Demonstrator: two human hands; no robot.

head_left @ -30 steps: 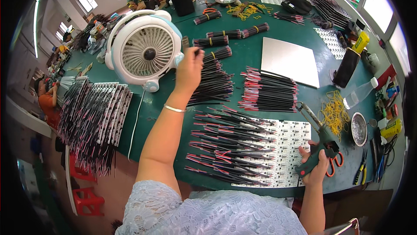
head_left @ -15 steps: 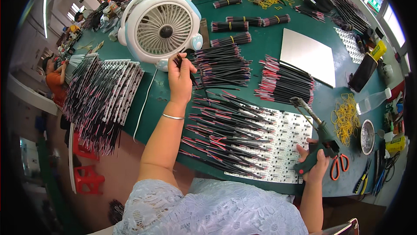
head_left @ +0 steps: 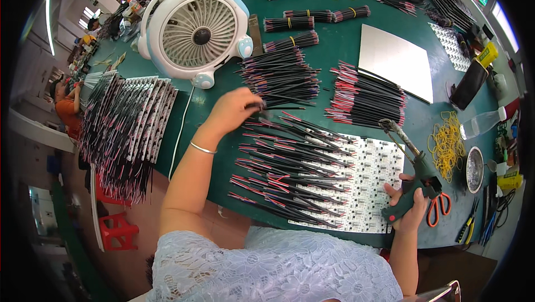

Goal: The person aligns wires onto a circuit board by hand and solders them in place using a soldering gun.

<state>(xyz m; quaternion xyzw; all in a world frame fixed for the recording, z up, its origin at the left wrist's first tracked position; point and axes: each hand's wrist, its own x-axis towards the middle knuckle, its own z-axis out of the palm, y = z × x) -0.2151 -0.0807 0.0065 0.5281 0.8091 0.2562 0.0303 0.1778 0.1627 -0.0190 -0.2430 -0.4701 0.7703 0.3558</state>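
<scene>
Black wires (head_left: 255,105) are pinched in my left hand (head_left: 235,111), whose fingertips are blurred. That hand is at the left end of a heap of loose black wires (head_left: 287,79), just above a white circuit board panel (head_left: 370,185). Rows of black wires with red and white ends (head_left: 290,176) lie across the panel's left half and stick out past its left edge. My right hand (head_left: 409,210) is wrapped round the green handle of a soldering gun (head_left: 419,176). Its metal tip points up and left over the panel's upper right corner.
A white fan (head_left: 200,34) stands behind my left hand. Wired panels (head_left: 128,123) are stacked at the left. Red-ended wires (head_left: 365,98), a pale plate (head_left: 395,62), yellow rubber bands (head_left: 447,143), orange-handled scissors (head_left: 439,208) and a metal bowl (head_left: 474,169) lie rightward.
My left hand has come down from beside the fan and turned toward the wire heap, fingers pointing right. My right hand still holds the soldering gun in nearly the same place.
</scene>
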